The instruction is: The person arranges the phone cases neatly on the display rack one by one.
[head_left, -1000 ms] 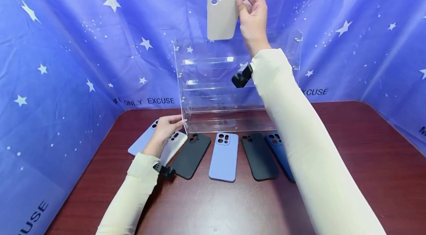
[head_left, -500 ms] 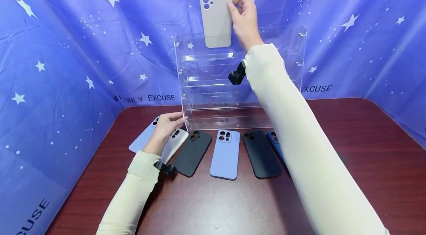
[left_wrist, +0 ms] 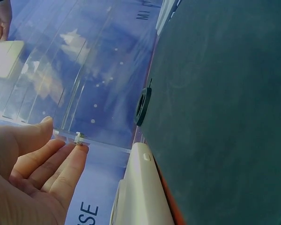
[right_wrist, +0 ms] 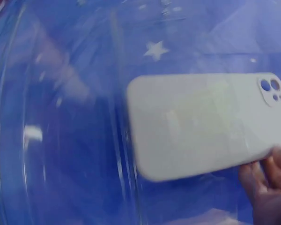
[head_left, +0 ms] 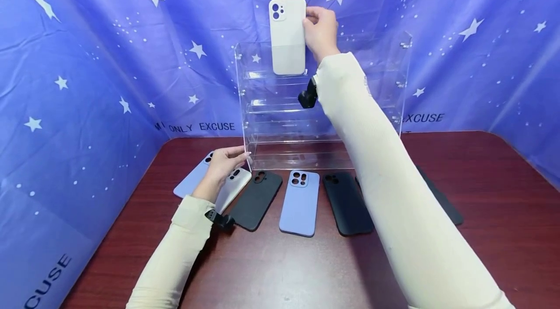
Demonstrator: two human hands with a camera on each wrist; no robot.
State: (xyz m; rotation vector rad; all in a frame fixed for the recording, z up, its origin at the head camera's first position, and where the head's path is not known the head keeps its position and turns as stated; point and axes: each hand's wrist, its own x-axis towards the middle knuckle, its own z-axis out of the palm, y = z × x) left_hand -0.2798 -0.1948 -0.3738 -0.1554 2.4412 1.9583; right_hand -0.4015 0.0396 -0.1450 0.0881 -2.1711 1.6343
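High in the head view, my right hand (head_left: 322, 32) pinches an off-white phone case (head_left: 288, 25) by its right edge. The case stands upright, camera holes at the top, its lower part behind the clear front of the top tier of an acrylic display rack (head_left: 297, 161). Its bottom edge appears level with that tier; contact cannot be told. The right wrist view shows fingers (right_wrist: 267, 176) at the case's long edge near the camera end. My left hand (head_left: 222, 168) grips the rack's left side panel low down, thumb and fingers either side of its edge (left_wrist: 79, 139).
Phone cases lie before the rack: light blue (head_left: 300, 209), dark green-grey (head_left: 255, 204) and black (head_left: 347, 207) ones. A silvery case (head_left: 232, 187) and another blue case (head_left: 190, 182) lie by my left hand. My right sleeve (head_left: 393, 178) partly covers a dark case (head_left: 448, 204). Starry curtains surround the table.
My right hand has lowered the off-white case from above the rack to behind the top tier's front. Its fingers now sit lower along the case's edge. The left hand keeps its hold.
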